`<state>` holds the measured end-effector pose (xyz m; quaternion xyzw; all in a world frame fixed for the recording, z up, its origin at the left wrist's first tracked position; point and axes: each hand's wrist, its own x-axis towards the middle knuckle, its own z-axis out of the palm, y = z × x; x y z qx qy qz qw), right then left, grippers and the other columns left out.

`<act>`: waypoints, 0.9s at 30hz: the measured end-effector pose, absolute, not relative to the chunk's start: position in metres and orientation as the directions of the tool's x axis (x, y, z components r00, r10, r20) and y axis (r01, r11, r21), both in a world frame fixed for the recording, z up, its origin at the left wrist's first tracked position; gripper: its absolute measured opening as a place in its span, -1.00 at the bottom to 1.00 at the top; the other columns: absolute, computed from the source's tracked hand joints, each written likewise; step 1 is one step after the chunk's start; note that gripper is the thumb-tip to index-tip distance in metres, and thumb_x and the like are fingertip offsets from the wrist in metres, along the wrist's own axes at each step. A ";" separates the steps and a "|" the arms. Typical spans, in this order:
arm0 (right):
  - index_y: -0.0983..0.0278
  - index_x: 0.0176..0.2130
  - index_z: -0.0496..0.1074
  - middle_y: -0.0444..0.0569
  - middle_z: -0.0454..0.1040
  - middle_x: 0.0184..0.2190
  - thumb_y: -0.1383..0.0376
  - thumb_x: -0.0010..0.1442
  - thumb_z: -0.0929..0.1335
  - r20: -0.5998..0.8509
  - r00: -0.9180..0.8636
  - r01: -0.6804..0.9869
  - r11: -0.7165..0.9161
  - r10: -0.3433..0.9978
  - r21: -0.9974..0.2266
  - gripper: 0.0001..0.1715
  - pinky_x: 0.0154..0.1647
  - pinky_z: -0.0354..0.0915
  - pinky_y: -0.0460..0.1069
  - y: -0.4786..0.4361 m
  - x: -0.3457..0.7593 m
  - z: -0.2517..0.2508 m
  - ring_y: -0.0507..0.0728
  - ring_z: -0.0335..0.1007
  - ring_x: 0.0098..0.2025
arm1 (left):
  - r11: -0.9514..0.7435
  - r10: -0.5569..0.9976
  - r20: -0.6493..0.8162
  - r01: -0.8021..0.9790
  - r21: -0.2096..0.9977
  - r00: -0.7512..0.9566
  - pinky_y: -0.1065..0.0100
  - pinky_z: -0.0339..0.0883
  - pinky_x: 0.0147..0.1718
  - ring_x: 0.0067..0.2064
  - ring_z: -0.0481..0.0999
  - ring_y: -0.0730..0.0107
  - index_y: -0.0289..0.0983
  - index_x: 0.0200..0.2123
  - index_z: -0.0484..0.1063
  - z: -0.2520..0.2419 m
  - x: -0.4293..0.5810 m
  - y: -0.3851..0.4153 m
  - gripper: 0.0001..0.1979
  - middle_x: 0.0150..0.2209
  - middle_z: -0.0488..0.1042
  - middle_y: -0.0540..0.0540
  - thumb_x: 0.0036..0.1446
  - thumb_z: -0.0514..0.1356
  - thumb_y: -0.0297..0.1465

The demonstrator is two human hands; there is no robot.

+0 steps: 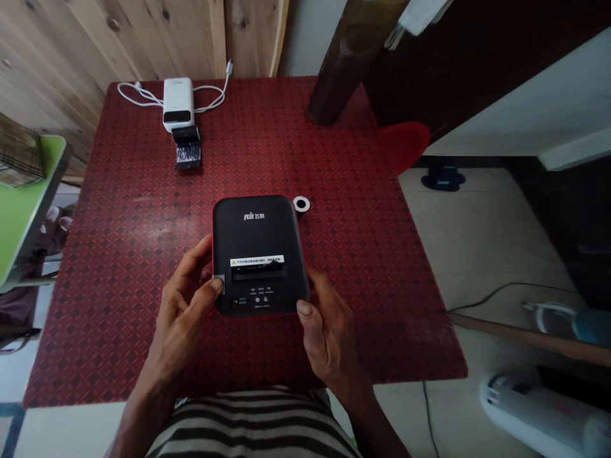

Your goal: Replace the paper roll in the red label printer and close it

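A black receipt printer (258,254) with a red lower edge sits on the red patterned table (143,222), its paper slot facing me. My left hand (184,302) grips its left side, thumb pressed on a small grey button at the front left corner. My right hand (324,331) curls around the printer's right front corner, thumb on the front edge. A small roll of white paper (301,204) lies just behind the printer's right rear corner.
A white power bank (178,103) with a white cable and a small black device (187,147) lie at the table's far left. A dark wooden post (344,57) stands at the far edge. A green stool (23,203) is to the left, a white appliance (539,407) on the floor right.
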<state>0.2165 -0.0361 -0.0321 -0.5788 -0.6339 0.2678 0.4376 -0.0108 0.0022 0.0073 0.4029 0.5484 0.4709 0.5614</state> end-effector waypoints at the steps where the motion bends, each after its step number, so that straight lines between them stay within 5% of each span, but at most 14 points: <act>1: 0.17 0.30 0.50 0.07 0.74 -0.02 -0.03 0.69 0.24 0.247 0.052 0.498 0.189 0.968 -0.846 -0.51 -0.07 0.67 0.16 -0.036 0.217 -0.032 0.25 0.73 -0.09 | 0.237 0.969 -0.242 -0.092 0.967 -0.050 -0.03 0.59 0.40 0.47 0.62 -0.10 0.07 0.45 0.61 0.008 -0.009 0.002 -0.44 0.46 0.63 -0.08 0.44 0.46 -0.19; 14: 0.21 0.28 0.49 0.09 0.74 -0.04 -0.03 0.72 0.23 0.258 0.029 0.552 0.200 0.966 -0.810 -0.51 -0.08 0.69 0.14 -0.035 0.218 -0.026 0.24 0.76 -0.08 | 0.248 0.963 -0.256 -0.094 0.964 -0.087 -0.09 0.49 0.49 0.49 0.59 -0.09 0.02 0.46 0.59 0.001 -0.008 0.002 -0.41 0.50 0.58 -0.09 0.42 0.46 -0.21; 19: 0.19 0.37 0.50 0.16 0.74 0.19 0.06 0.70 0.33 0.369 0.054 0.648 0.249 0.928 -0.720 -0.55 0.17 0.70 0.21 -0.025 0.227 -0.004 0.29 0.75 0.19 | 0.202 0.975 -0.211 -0.113 0.973 -0.071 0.04 0.58 0.37 0.41 0.67 -0.07 0.00 0.46 0.60 -0.001 -0.010 0.002 -0.40 0.46 0.62 -0.10 0.40 0.47 -0.17; 24: 0.23 0.14 0.64 0.08 0.80 0.07 0.48 0.59 0.41 0.534 -0.222 0.697 0.516 0.816 -0.498 -0.73 0.23 0.65 0.15 0.021 0.225 0.029 0.20 0.74 0.10 | 0.131 0.991 -0.134 -0.113 0.985 -0.023 0.07 0.63 0.29 0.41 0.66 -0.09 0.02 0.46 0.60 -0.010 -0.015 0.004 -0.42 0.41 0.66 -0.11 0.43 0.47 -0.15; 27: 0.27 -0.02 0.69 0.07 0.81 0.02 0.54 0.57 0.38 0.381 -0.476 0.688 0.606 0.792 -0.400 -0.71 0.16 0.64 0.13 0.053 0.212 0.039 0.22 0.72 0.04 | 0.084 0.996 -0.086 -0.097 0.992 -0.017 0.05 0.64 0.28 0.52 0.55 -0.16 0.03 0.46 0.60 -0.017 -0.018 0.004 -0.42 0.46 0.61 -0.11 0.43 0.47 -0.14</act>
